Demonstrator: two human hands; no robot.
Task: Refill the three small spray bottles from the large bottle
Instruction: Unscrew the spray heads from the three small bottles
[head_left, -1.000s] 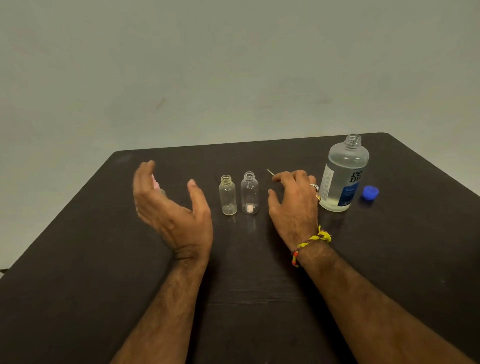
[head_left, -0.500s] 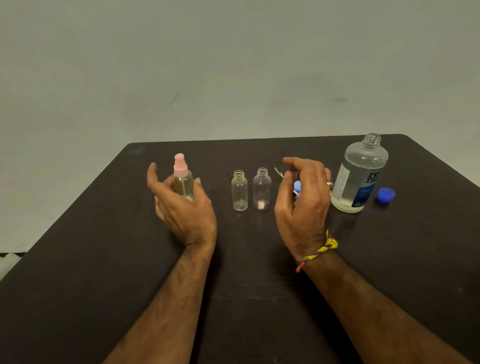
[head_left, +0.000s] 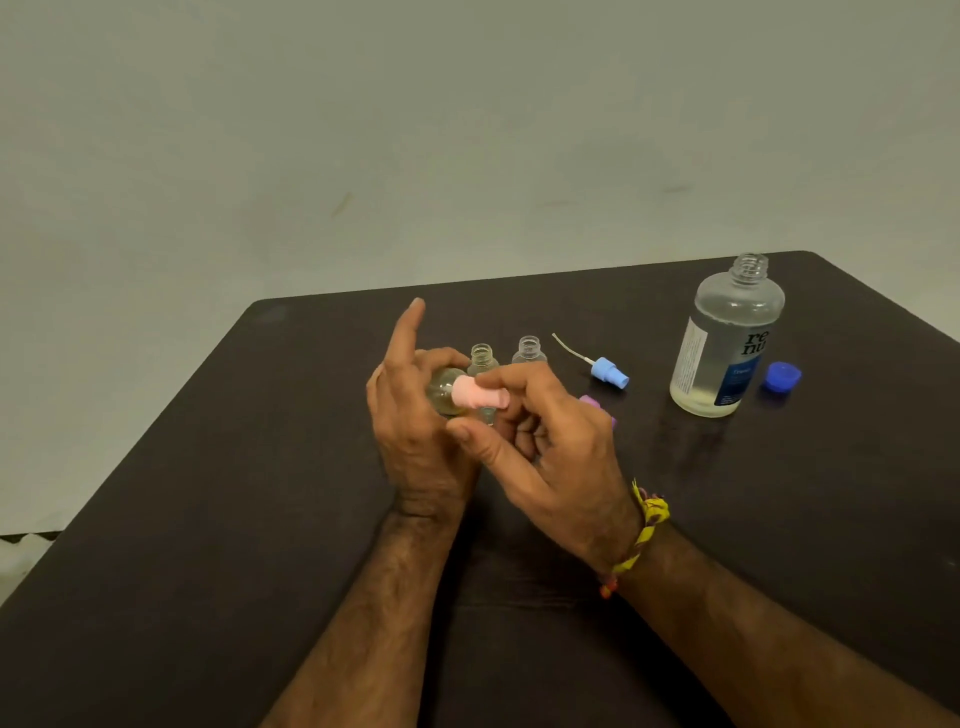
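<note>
Dark table (head_left: 208, 519) against a pale wall, left hand (head_left: 415, 441) wrapped around a tilted spray bottle (head_left: 444, 395), right hand (head_left: 550, 447) pinching its pink cap (head_left: 475, 393), two uncapped small bottles (head_left: 482, 358) behind, blue sprayer (head_left: 608, 373) lying beside them, open large bottle (head_left: 727, 348) and blue lid (head_left: 782, 375) at right.

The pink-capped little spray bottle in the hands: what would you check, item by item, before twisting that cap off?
1. Bottle held firmly: ok. The left hand wraps the small clear bottle with the pink spray cap, which is tilted toward the camera.
2. Cap gripped: ok. The right hand pinches it between thumb and finger.
3. Liquid inside that could spill: cannot tell.
4. Other two small clear open bottles upright: ok, though partly hidden.
5. Large clear bottle with blue label open: ok; its blue cap lies beside it.
6. Room on the dark table to set the cap down: ok.
</note>
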